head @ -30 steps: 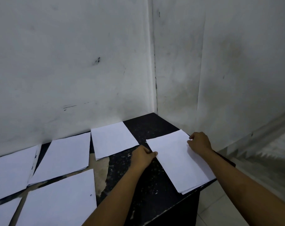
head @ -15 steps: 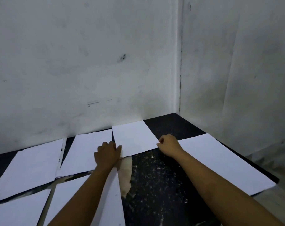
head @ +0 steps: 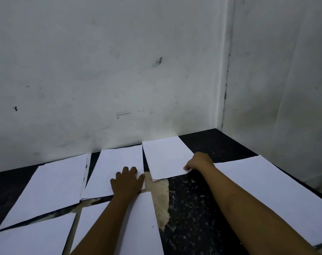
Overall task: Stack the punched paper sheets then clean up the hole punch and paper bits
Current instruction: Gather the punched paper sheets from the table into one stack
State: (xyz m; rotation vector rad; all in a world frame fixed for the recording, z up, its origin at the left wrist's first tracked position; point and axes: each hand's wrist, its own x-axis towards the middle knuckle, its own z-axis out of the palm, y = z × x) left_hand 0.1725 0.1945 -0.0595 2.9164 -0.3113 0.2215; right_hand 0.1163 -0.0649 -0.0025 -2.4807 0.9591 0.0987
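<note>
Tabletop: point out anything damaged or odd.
The black tabletop has a pale patch beside the left hand where the dark surface looks peeled away. White flecks litter the dark area nearby.

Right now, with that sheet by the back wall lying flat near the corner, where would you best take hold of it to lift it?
At its near right corner, coming from the right. The sheet lies flat on the dark table, so only an edge or corner offers purchase. The right hand already pinches that corner, which borders bare tabletop, whereas the left edge runs close beside the neighbouring sheet that the left hand rests on.
</note>
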